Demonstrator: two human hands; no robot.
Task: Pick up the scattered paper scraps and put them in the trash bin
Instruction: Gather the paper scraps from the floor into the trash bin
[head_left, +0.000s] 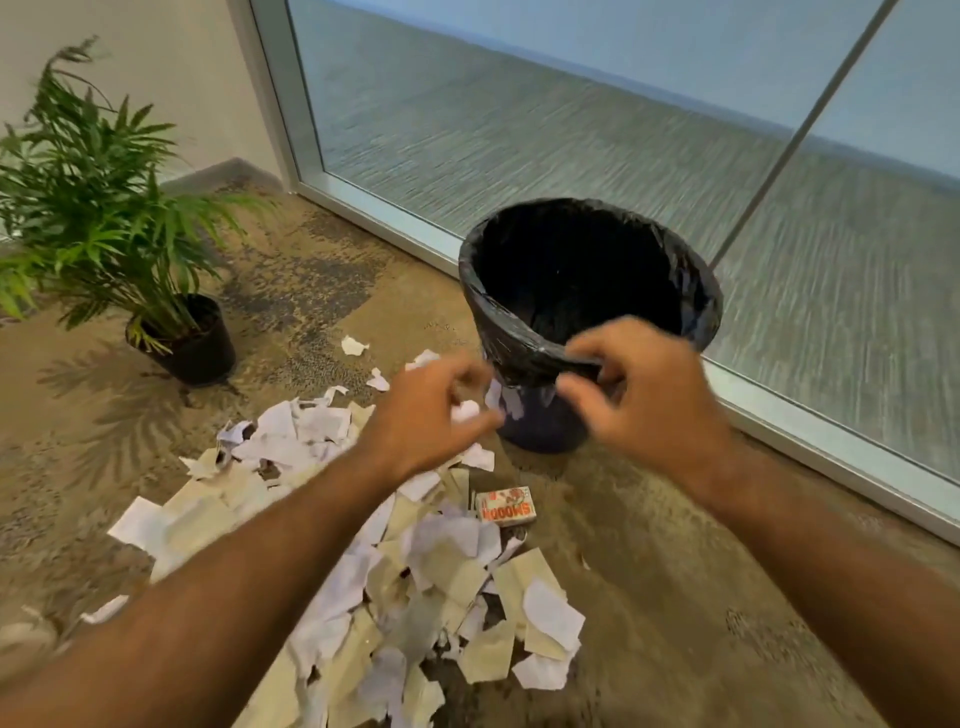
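A black trash bin (696, 291) lined with a black bag stands on the carpet by the glass wall. In front of it and to its left, a pile of white and beige paper scraps (436, 566) spreads over the floor. My left hand (431, 415) hovers above the far end of the pile, just left of the bin. Its fingers curl round a small white paper scrap (465, 410). My right hand (649, 389) is at the bin's near rim, fingers over the edge and thumb under it. Both hands are motion-blurred.
A small printed cardboard box (505, 505) lies at the pile's right edge. A potted palm (98, 208) in a black pot stands at the left. The glass wall's metal frame (810, 431) runs behind and to the right of the bin.
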